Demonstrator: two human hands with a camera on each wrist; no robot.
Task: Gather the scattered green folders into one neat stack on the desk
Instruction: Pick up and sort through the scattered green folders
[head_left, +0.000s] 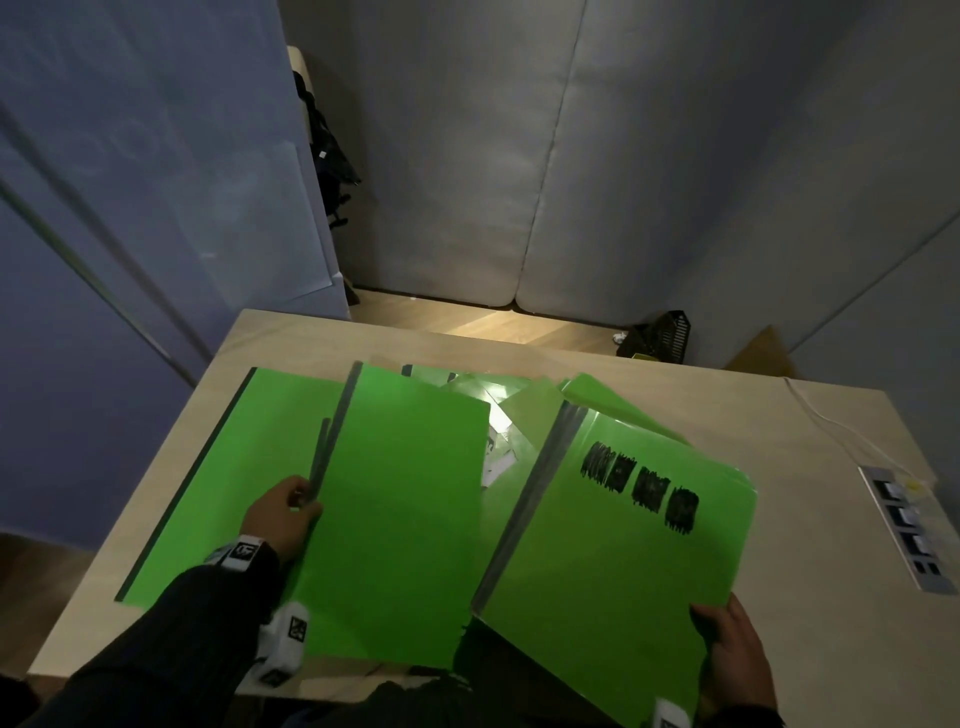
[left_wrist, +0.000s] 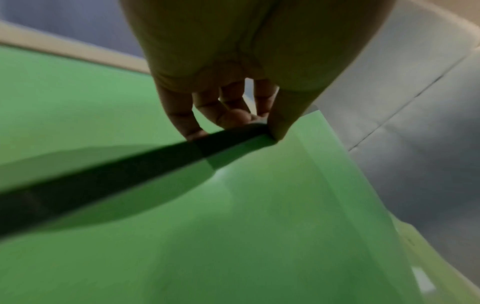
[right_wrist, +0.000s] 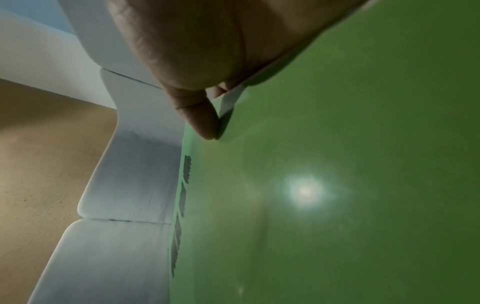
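Several green folders lie spread over the light wooden desk (head_left: 810, 467). My left hand (head_left: 283, 514) pinches the dark spine (left_wrist: 155, 162) of a plain green folder (head_left: 405, 509) that is lifted over another green folder (head_left: 249, 467) lying flat at the left. My right hand (head_left: 737, 654) grips the near right corner of a green folder with black scribbles (head_left: 618, 551), held tilted above the desk; its thumb (right_wrist: 205, 121) presses on the cover (right_wrist: 337, 185). More green folders (head_left: 608, 400) fan out behind, partly hidden.
A grey power strip (head_left: 904, 535) with a white cable (head_left: 831, 421) lies near the desk's right edge. A black mesh basket (head_left: 660, 335) stands on the floor beyond the desk. Grey padded wall panels (head_left: 519, 156) close the back.
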